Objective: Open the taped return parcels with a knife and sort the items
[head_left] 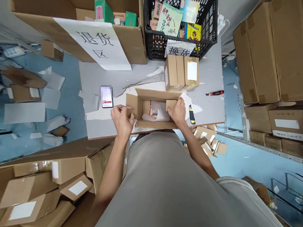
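An opened cardboard box stands before me on the table, flaps raised and folded outward. White wrapping material lies inside, with small colourful items partly showing beneath it. At the box's left flap is my left hand, fingers bent around the flap's lower outer corner. My right hand grips the right flap, thumb toward the inside and fingers on the upper corner. To the left lies a phone with a lit screen. A yellow-and-black utility knife rests just right of my right hand.
Two closed cartons stand behind the box. Further back are a large carton and a black crate with booklets. A red-and-black knife lies at right. Parcels fill a big carton at lower left.
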Demonstrator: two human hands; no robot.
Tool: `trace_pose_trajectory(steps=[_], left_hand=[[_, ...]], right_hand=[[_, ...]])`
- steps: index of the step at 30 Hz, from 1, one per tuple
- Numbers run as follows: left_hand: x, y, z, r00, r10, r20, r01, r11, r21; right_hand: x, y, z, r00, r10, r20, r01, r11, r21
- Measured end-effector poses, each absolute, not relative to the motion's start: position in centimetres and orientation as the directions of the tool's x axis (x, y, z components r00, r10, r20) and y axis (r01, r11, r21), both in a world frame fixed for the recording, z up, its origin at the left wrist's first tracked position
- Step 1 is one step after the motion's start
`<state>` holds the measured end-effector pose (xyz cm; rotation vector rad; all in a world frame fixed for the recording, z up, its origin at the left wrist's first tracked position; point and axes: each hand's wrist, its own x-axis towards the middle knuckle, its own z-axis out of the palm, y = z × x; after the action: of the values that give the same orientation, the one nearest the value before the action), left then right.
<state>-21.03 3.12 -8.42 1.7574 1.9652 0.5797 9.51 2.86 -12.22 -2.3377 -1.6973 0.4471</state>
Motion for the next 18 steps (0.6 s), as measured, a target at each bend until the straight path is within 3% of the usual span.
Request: trace_pose_trajectory(steps=[6, 9, 11, 13, 15, 18], left_hand=[[-18.6, 4.2, -6.6, 0.275, 0.931, -0.239, 0.921, -0.184, 0.344], [-17.2, 4.5, -6.8, 0.370, 0.867, -0.333, 0.914, -0.275, 0.299], [-16.5, 4.4, -7.1, 0.405, 0.846, -0.348, 0.903, -0.309, 0.300], [-16.1, 4.2, -7.4, 0.428, 0.836, -0.344, 0.890, -0.323, 0.322], [-16.1, 3.9, -7.7, 0.436, 0.836, -0.334, 0.879, -0.316, 0.359], [-16.1, 3.8, -7.7, 0.437, 0.838, -0.327, 0.863, -0.290, 0.413]], right_hand=[[9.1, 2.0, -9.5, 0.273, 0.954, -0.124, 0.917, -0.297, -0.268], [8.5, 1.8, -8.2, 0.008, 0.982, -0.188, 0.944, -0.069, -0.324], [7.9, 1.9, -7.8, -0.236, 0.937, -0.257, 0.908, 0.119, -0.401], [7.6, 2.1, -7.6, -0.340, 0.882, -0.326, 0.890, 0.190, -0.414], [7.8, 2.0, -7.2, -0.315, 0.879, -0.359, 0.911, 0.175, -0.372], [9.1, 0.9, -6.4, -0.243, 0.923, -0.297, 0.922, 0.125, -0.365]])
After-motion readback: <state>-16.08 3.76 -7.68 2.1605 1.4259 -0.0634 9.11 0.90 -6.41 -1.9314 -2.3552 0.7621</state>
